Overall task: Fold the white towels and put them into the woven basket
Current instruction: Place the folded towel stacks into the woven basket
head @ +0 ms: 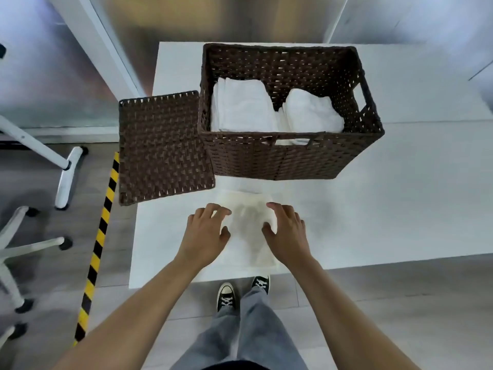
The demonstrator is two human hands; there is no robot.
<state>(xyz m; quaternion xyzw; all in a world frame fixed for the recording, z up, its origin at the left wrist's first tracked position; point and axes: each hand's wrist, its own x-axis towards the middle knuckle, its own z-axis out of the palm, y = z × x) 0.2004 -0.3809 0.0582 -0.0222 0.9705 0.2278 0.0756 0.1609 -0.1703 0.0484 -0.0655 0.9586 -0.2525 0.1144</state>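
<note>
A white towel (pixel 248 228), folded into an upright rectangle, is shown lying flat on the white tabletop (pixel 373 209) near its front edge, at about 6 o'clock from the woven basket (pixel 288 158). The towel is flanked by both hands. The left hand (pixel 206 231) is placed at the towel's 9 o'clock edge, its fingers (pixel 221 209) loosely spread and slightly bent, with the fingertips resting on or just over the cloth; the thumb is directed toward the towel's middle. The right hand (pixel 286 231) is placed at the 3 o'clock edge in a mirrored pose, fingers spread and gently arched, thumb turned inward onto the cloth. Nothing is seen to be pinched or enclosed by either grip; both are held open. Whether the palms are pressed down or merely hovering cannot be told, since the fingers are blurred.

The dark brown woven basket is set at 12 o'clock from the hands, farther back on the tabletop. Two stacks of folded towels (pixel 240 108) are contained in it: a flat stack at the 9 o'clock side and a rounder bundle (pixel 312 110) at the 3 o'clock side, touching near the middle. The basket lid (pixel 162 148) is laid at the basket's 9 o'clock side, partly overhanging the tabletop's left edge.

On the floor, a yellow-and-black striped tape (pixel 101 236) is seen at 9 o'clock from the tabletop, with white chair bases (pixel 32 247) beyond it. Grey trousers and black sneakers (pixel 226 292) are visible at 6 o'clock.
</note>
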